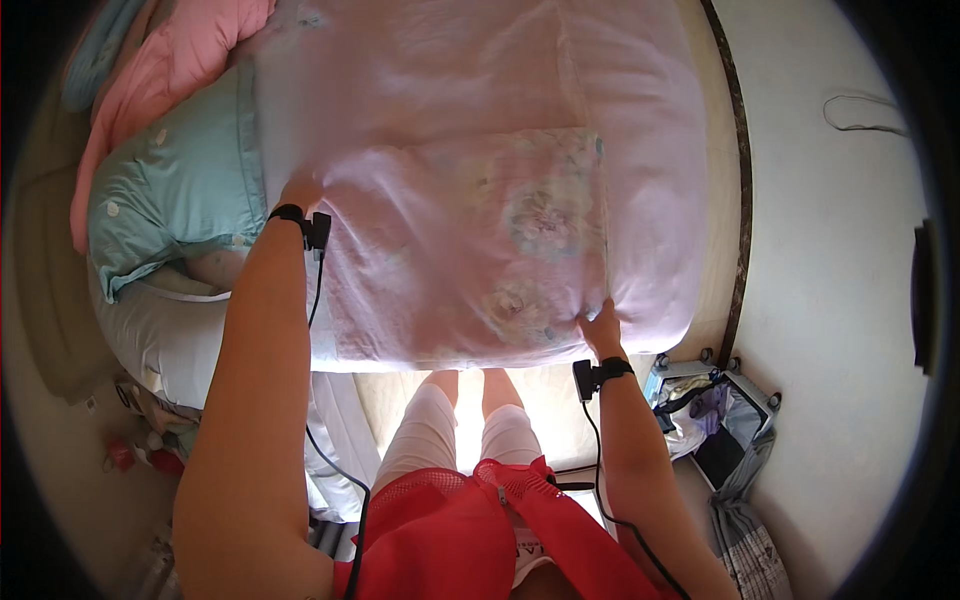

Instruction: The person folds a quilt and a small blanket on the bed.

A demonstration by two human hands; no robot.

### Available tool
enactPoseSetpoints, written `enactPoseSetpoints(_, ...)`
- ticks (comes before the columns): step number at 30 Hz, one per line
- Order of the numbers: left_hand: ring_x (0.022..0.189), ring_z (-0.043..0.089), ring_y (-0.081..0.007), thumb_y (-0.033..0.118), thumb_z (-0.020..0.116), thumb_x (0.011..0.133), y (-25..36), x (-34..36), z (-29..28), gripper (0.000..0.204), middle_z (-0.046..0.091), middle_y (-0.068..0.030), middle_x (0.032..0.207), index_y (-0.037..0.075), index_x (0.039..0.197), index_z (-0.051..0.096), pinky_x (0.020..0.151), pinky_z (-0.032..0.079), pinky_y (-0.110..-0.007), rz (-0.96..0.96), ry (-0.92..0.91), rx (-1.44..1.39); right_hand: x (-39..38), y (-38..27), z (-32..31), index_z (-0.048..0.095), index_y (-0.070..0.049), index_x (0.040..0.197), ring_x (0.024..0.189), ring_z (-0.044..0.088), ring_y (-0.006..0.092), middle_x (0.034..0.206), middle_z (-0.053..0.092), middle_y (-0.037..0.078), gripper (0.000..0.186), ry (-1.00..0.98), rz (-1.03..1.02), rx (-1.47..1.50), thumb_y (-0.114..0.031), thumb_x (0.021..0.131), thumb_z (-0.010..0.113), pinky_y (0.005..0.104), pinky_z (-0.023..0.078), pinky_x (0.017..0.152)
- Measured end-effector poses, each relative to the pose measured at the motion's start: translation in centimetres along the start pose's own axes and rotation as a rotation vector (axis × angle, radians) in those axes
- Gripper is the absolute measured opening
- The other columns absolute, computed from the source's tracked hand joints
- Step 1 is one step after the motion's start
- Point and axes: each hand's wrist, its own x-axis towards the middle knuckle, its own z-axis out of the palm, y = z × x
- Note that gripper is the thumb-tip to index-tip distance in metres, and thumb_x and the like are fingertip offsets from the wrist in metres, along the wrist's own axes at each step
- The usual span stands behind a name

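Note:
A pale pink cloth with faded flowers lies spread on the pink bed sheet, its far edge and right edge forming a straight-sided panel. My left hand is closed at the cloth's left side, where creases fan out from it; its fingertips are partly hidden and a little blurred. At the lower right edge, my right hand pinches the cloth near the front of the bed. Both wrists carry black straps with small boxes and cables.
Left of the cloth lies a green pillow beside a coral-pink bedding piece. The mattress's white side shows below. An open suitcase with clothes stands on the floor at right. A thin cable loop lies farther right.

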Motion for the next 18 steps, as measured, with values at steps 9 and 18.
enactPoseSetpoints(9,0.097,0.057,-0.0392,0.034,0.054,0.086,6.1,1.2,0.8,0.032,0.057,-0.0199,0.102,0.006,0.101,0.058,0.081,0.050,-0.046,-0.053,0.414,0.189,0.0,-0.2,-0.1,0.016,0.003,0.139,0.118,0.047,0.0382,0.132,0.043,0.026,0.087,-0.035,0.012,0.017,-0.025,0.076,0.068,0.0412,0.041,0.096)
enactPoseSetpoints(18,0.085,0.058,-0.0163,0.016,0.067,0.077,20.8,3.7,7.5,0.042,0.058,-0.0152,0.102,0.001,0.114,0.055,0.064,0.051,-0.028,0.217,-0.154,-0.607,0.1,-1.6,0.8,0.014,0.003,0.140,0.122,0.042,0.0388,0.135,0.037,0.027,0.085,-0.044,-0.011,0.041,-0.025,0.078,0.064,0.0416,0.039,0.099)
